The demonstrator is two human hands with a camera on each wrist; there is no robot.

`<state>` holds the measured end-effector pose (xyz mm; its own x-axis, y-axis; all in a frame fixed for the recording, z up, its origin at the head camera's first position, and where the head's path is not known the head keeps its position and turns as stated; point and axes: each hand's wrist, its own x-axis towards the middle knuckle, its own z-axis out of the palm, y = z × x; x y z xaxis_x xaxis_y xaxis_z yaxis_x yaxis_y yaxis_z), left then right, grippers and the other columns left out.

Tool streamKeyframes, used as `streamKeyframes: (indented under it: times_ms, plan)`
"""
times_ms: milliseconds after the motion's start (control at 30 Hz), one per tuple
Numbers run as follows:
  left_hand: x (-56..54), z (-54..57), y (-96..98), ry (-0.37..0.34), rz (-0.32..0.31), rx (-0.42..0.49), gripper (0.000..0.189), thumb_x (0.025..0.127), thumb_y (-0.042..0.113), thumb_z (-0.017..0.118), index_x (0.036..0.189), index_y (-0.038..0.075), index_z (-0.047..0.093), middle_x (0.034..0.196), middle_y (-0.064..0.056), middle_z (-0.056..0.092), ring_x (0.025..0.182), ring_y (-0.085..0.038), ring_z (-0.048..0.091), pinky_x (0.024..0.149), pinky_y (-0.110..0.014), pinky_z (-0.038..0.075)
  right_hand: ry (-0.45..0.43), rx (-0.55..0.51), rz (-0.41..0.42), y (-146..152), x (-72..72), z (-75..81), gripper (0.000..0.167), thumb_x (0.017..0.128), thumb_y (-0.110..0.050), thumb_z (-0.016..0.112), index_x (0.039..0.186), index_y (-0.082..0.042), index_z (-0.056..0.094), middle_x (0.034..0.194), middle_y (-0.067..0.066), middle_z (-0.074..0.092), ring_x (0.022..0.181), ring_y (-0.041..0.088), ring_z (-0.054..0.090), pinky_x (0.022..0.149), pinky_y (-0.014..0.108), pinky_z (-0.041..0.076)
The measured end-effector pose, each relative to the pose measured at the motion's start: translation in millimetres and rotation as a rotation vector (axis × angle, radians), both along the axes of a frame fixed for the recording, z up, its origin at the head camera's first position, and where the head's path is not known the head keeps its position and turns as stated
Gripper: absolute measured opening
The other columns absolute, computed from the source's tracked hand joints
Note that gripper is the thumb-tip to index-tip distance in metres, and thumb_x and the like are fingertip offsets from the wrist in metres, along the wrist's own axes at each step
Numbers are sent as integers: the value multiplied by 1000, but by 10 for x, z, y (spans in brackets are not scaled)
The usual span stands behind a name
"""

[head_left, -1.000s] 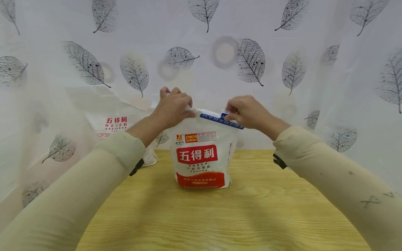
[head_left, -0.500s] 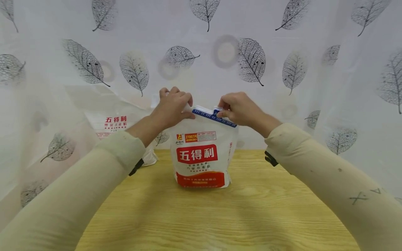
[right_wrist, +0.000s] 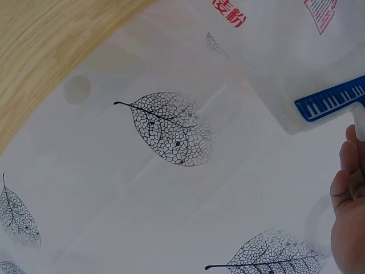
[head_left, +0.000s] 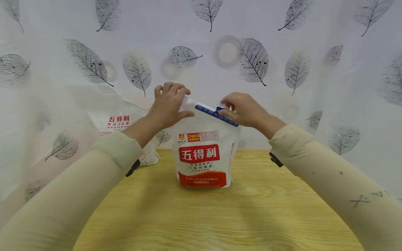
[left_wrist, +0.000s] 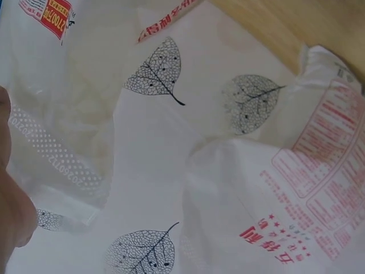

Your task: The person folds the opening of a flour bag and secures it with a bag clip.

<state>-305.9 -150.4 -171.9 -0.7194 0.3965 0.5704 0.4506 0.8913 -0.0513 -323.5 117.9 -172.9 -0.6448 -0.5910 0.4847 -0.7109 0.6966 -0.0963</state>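
A white flour bag [head_left: 198, 153] with red print stands upright on the table. Across the right part of its top lies a blue-and-white bag clip [head_left: 205, 112], slanting down to the right. My right hand [head_left: 243, 108] pinches the clip's raised tab; the right wrist view shows the clip's blue toothed end [right_wrist: 328, 100] on the bag. At the top left corner, my left hand [head_left: 168, 106] holds the bag, thumb in front and fingers over the top edge. The left wrist view shows the dot-stamped top seam [left_wrist: 54, 151] near that hand; its fingertips are hidden there.
A second white flour bag [head_left: 117, 120] stands behind my left forearm, at the back left. The wooden table [head_left: 213, 216] stretches in front. A white leaf-printed curtain [head_left: 201, 76] hangs right behind the bags.
The right hand and the clip have moved left along the bag's top, closer to the left hand. The left hand has shifted slightly left, its fingers lifting and spreading farther from the thumb.
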Motion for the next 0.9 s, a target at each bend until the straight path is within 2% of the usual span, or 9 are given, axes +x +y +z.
streamKeyframes:
  times_ms: [200,500,733,900]
  plan:
    - [-5,-65,-143,35,17,35,80,86,52,74,145,8,44,153,-13,39,137,-35,30,107,-57,22,-29,11,-57,117,-23,-33,39,96,-26,68,125,0,62,103,13,68,90,28,59,82,41,50]
    - [26,-289,-360,110,-21,117,96,86,49,74,155,3,27,162,-17,25,144,-37,22,113,-58,18,-80,21,-89,317,-28,-197,41,98,-29,65,125,1,62,101,14,68,88,30,59,80,44,50]
    - [31,-493,-466,100,-19,181,103,86,48,74,158,1,17,166,-18,16,146,-39,17,113,-59,17,-136,35,-111,473,-90,-424,42,100,-34,61,126,0,61,100,13,68,85,26,58,77,43,49]
    - [50,-632,-510,83,-26,235,101,88,46,73,158,1,16,166,-18,14,146,-40,17,113,-60,18,-179,28,-111,525,-82,-562,45,100,-35,60,127,1,60,99,12,68,84,25,57,76,41,49]
